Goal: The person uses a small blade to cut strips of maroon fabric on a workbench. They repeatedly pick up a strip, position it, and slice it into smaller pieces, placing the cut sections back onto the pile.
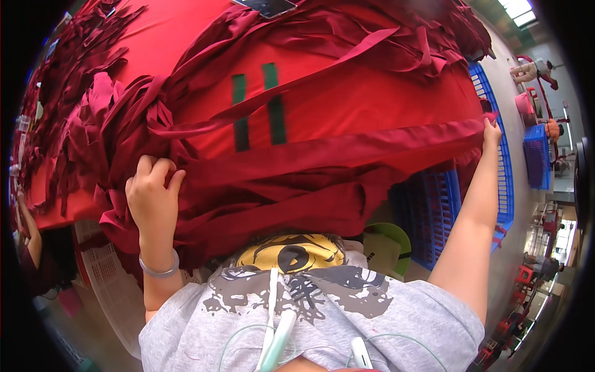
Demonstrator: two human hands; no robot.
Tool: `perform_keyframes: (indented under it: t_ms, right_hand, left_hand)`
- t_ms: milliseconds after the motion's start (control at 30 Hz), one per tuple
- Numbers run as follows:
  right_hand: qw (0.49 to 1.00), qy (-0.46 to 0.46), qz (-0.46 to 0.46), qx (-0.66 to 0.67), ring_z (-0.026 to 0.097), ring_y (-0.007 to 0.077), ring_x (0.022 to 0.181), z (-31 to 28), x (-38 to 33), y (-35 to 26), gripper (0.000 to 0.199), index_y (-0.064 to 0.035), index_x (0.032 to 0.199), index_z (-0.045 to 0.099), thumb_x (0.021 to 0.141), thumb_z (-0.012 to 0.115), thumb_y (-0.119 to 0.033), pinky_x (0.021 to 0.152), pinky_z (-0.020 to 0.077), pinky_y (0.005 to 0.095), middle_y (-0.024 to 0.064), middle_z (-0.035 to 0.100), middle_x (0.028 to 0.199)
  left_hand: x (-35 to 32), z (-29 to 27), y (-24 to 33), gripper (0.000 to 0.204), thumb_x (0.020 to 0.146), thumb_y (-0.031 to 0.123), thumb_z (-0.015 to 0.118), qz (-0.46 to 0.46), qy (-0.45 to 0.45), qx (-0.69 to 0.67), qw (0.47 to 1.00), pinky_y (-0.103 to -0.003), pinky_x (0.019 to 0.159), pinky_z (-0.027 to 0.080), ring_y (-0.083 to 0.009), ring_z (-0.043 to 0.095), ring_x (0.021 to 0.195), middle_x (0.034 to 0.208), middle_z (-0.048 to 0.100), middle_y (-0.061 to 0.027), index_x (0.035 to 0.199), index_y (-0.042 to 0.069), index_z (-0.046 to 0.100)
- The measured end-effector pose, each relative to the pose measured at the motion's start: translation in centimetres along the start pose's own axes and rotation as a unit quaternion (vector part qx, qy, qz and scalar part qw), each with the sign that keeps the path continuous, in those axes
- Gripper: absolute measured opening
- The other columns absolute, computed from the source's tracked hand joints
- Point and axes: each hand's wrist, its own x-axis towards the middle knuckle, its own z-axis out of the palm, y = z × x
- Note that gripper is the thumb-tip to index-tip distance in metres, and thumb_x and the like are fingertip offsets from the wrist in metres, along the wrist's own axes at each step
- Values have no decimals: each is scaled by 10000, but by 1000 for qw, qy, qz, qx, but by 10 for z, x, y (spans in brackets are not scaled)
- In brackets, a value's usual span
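A long dark red fabric strip [334,149] stretches across the table in front of me. At the far right, my right hand [491,134] pinches its end, the arm reaching well out. On the left, my left hand [153,191] has its fingers curled down into the strip beside a heap of the same fabric [124,133]; its fingertips are partly hidden. More folded red cloth hangs over the near table edge towards my lap. Another narrow strip [273,93] crosses the table beyond the one I hold, passing over two dark green tape marks [270,74].
The table has a bright red cover [396,96]. Further dark red strips are heaped at the far side [396,37] and far left. A phone [266,5] lies at the far edge. Blue plastic crates [434,208] stand at the right, a white crate [108,279] at lower left. Another person's arm [29,226] shows at left.
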Motion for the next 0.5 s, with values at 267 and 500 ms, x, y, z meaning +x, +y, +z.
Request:
perform_keyframes:
  t_ms: [267,500]
  right_hand:
    - [954,80,-168,-236,668,399,909,-55,-98,-85,416,-19,1074,642,964,469,-382,798,522,464,220,689,1003]
    - [917,-362,-71,154,502,59,723,-52,-326,-215,427,-1,1237,500,895,688,-174,619,418,210,20,566,935]
  left_hand:
    - [-33,13,59,367,828,163,677,225,37,-102,968,-471,1121,268,-276,455,1330,1402,526,-58,1191,113,668]
    - [-28,35,63,472,862,233,652,230,-59,-148,960,-516,1049,344,-289,471,1299,1388,531,-71,1308,102,570]
